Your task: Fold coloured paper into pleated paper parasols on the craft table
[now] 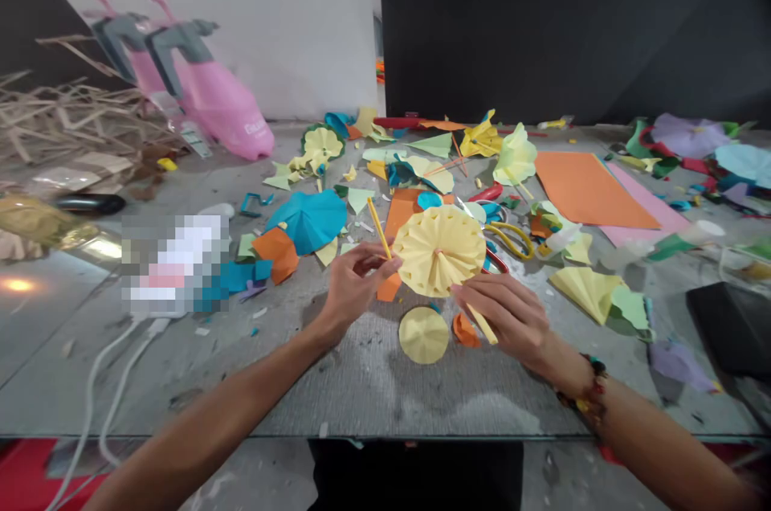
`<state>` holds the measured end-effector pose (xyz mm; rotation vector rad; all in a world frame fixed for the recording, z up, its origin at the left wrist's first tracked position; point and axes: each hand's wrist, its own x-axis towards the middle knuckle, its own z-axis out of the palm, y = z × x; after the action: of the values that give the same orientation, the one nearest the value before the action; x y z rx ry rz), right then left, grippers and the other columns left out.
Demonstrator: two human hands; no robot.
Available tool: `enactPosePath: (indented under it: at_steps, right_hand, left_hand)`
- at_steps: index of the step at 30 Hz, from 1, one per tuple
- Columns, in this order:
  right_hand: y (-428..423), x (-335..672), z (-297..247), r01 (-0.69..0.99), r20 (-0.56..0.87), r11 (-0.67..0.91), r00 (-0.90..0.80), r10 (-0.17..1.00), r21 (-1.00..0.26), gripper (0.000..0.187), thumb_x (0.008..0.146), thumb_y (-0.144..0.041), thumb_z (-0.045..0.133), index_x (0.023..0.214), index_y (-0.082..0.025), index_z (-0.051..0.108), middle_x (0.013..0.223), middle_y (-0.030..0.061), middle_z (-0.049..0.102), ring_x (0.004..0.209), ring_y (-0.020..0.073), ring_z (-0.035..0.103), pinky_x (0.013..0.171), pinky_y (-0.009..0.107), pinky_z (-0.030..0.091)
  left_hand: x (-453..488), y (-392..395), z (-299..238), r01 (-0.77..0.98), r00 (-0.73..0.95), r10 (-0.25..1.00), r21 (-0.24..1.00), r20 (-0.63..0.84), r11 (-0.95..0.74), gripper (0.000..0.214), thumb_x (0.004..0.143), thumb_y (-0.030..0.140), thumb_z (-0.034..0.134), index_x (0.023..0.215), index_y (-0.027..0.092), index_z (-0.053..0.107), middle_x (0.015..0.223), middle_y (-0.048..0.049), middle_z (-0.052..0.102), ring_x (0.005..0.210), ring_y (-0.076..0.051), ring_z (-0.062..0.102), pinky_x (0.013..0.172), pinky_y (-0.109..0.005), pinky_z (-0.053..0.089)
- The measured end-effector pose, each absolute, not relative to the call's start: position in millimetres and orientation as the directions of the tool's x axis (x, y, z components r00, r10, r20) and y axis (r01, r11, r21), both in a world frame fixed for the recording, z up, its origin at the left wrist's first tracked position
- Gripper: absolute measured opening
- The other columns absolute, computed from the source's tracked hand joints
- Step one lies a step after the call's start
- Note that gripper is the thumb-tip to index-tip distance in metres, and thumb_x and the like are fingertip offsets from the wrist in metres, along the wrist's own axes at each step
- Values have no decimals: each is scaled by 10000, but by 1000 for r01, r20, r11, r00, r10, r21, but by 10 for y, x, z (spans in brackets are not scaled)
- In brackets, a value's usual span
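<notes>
A pleated yellow paper disc (438, 249), shaped like a small umbrella top, is held above the grey table (361, 390) between both hands. My left hand (352, 286) is closed, pinching a thin yellow stick (379, 228) at the disc's left edge. My right hand (511, 318) is closed too, gripping the disc's lower right edge together with a pale stick (482, 324) that pokes out below the fingers. A smaller yellow pleated disc (423, 335) lies flat on the table just under the hands, beside an orange scrap (465, 329).
Paper scraps and folded shapes litter the table: a blue paper umbrella (310, 220), orange sheet (587, 190), pink sheet (647, 218), yellow fan (587, 290). Scissors with yellow handles (511, 240) lie behind the disc. A pink spray bottle (210, 97), sticks (66, 113) and white cables (114, 390) sit left.
</notes>
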<state>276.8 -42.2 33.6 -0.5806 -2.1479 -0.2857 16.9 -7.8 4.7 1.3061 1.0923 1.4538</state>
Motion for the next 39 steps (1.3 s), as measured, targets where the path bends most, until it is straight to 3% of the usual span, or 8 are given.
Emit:
enactPosePath:
  at_steps: [4, 12, 17, 21, 26, 32, 39]
  right_hand:
    - [-478, 2861, 417, 483, 749, 876, -585, 311, 13, 412, 969, -104, 645, 1375, -164, 612, 1037, 79, 780, 989, 222, 748, 846, 382, 652]
    - [-522, 2930, 453, 460, 734, 888, -595, 326, -21, 400, 985, -122, 622, 1376, -205, 629, 1056, 65, 781, 994, 226, 754, 856, 368, 662]
    - [-547, 2933, 492, 435, 707, 900, -630, 322, -23, 395, 981, -115, 629, 1375, -149, 623, 1033, 88, 786, 974, 236, 755, 803, 377, 669]
    - [-558, 2921, 522, 453, 722, 891, -607, 332, -28, 421, 971, -125, 654, 1388, -165, 602, 1016, 83, 793, 951, 232, 763, 790, 377, 670]
    - [-558, 2911, 528, 477, 744, 874, -550, 380, -93, 455, 979, -143, 651, 1408, -286, 603, 975, 30, 804, 889, 228, 770, 759, 352, 657]
    - [-558, 2913, 480, 494, 777, 864, -504, 377, -99, 508, 941, -118, 706, 1429, -216, 602, 959, 42, 796, 900, 216, 754, 786, 366, 646]
    - [-538, 2887, 501, 500, 821, 857, -431, 375, -130, 499, 907, -138, 751, 1381, -252, 643, 903, 14, 799, 844, 210, 754, 741, 352, 648]
  left_hand:
    - [159, -104, 62, -6, -38, 986, 986, 165, -166, 320, 706, 420, 905, 789, 175, 716, 848, -52, 774, 770, -174, 735, 748, -280, 616]
    - [162, -127, 53, 1, -27, 990, 991, 137, -137, 312, 724, 419, 891, 779, 175, 703, 821, -41, 759, 753, -158, 722, 719, -253, 603]
    - [156, -100, 30, -14, -25, 990, 990, 139, -140, 339, 708, 432, 897, 752, 170, 687, 786, -42, 749, 730, -157, 715, 676, -241, 590]
    - [152, -89, 35, -13, -5, 990, 990, 142, -143, 355, 716, 457, 892, 767, 169, 691, 816, -62, 764, 743, -173, 726, 693, -269, 605]
    - [147, -85, 33, 1, 16, 989, 989, 146, -146, 353, 723, 460, 889, 765, 169, 694, 825, -66, 767, 746, -170, 721, 697, -264, 601]
    - [143, -76, 23, 4, 20, 990, 990, 138, -138, 366, 697, 455, 907, 759, 166, 692, 805, -54, 749, 736, -159, 703, 683, -249, 581]
    - [148, -82, 31, 7, 24, 990, 991, 137, -137, 362, 683, 444, 913, 745, 166, 689, 789, -50, 735, 729, -158, 693, 676, -248, 573]
